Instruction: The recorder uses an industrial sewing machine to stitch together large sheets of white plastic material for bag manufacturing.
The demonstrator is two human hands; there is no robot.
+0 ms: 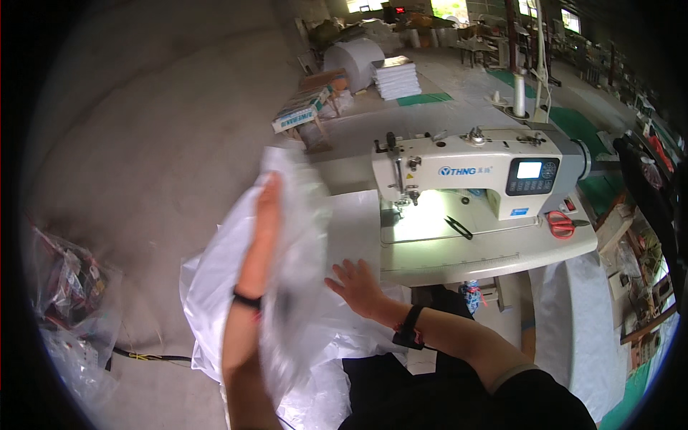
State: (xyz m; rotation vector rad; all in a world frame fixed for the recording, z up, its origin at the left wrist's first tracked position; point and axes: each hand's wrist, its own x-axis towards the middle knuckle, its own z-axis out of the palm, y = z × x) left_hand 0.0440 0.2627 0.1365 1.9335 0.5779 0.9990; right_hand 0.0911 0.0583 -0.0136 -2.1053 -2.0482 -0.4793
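White, shiny plastic-like sheeting (215, 287) hangs over the left end of the sewing table and down across my lap. My left hand (266, 215) is raised against a lifted fold of it, blurred by motion; its fingers cannot be made out. On the flat white part of the sheet (352, 229) rests my right hand (358, 288), fingers spread, holding nothing. To its right stands a white sewing machine (459, 168) with its lamp lit over the needle area. Black thread snips (459, 228) and red-handled scissors (561, 225) lie on the machine bed.
Behind the machine stand a white thread cone (519, 97), a stack of white bundles (395, 79) and a large white roll (353, 63). More white sheeting (577, 322) hangs at the right. A clear bag of scraps (72, 287) sits on the floor at left, near a black cable (154, 356).
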